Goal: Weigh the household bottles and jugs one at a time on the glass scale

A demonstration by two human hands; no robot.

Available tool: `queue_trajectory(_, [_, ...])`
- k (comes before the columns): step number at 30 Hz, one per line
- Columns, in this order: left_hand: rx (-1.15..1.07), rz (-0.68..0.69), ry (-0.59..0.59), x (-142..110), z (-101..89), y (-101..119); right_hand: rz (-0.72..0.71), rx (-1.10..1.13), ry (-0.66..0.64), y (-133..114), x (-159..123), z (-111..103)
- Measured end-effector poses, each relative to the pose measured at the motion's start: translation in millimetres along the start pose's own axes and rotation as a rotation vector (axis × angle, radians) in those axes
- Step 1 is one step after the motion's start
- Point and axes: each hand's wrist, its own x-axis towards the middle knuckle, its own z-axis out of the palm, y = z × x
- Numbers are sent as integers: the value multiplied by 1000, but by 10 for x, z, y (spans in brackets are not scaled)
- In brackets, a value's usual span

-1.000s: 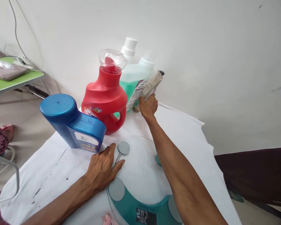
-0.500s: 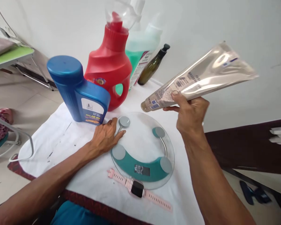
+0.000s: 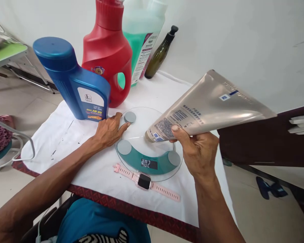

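My right hand grips a champagne-coloured squeeze tube near its capped end. The tube slants, cap down to the left and wide flat end up to the right. Its cap is over the round glass scale; whether it touches the glass I cannot tell. My left hand lies at the scale's left edge, thumb stretched apart over the rim, beside a grey round foot. Just behind that hand stands a blue jug with a white label. A pink-strapped smartwatch lies in front of the scale's lit display.
Behind the blue jug are a red detergent bottle, a green-liquid bottle and a dark pump bottle by the wall. A white cloth covers the table. Slippers lie on the floor at right; a pale chair frame is at left.
My right hand has drawn the tube from beside the bottles, out to the right and then down over the scale. My left hand stays at the scale's edge. The view has tilted downward.
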Motion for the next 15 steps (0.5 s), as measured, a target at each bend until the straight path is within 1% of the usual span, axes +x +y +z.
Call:
queue_trajectory(4, [3, 1, 16, 9, 6, -12, -14, 22, -22, 42, -68, 23])
queue_trajectory(6, [2, 2, 26, 15, 20, -21, -60, 118, -38, 130, -120, 8])
queue_trajectory(7, [2, 4, 31, 19, 27, -25, -78, 175, -21, 196, -148, -4])
queue_trajectory(8, [3, 6, 36, 21, 34, -28, -81, 220, 18, 276, -176, -17])
queue_trajectory(10, [8, 10, 47, 25, 44, -32, -29, 243, 150, 475, -229, -33])
queue_trajectory(12, [16, 12, 57, 27, 50, -31, 77, 215, 285, 702, -271, -23])
queue_trajectory(13, [17, 9, 60, 28, 51, -30, 134, 207, 331, 813, -287, -7])
queue_trajectory(15, [11, 5, 66, 30, 52, -27, 235, 229, 376, 1000, -309, 41])
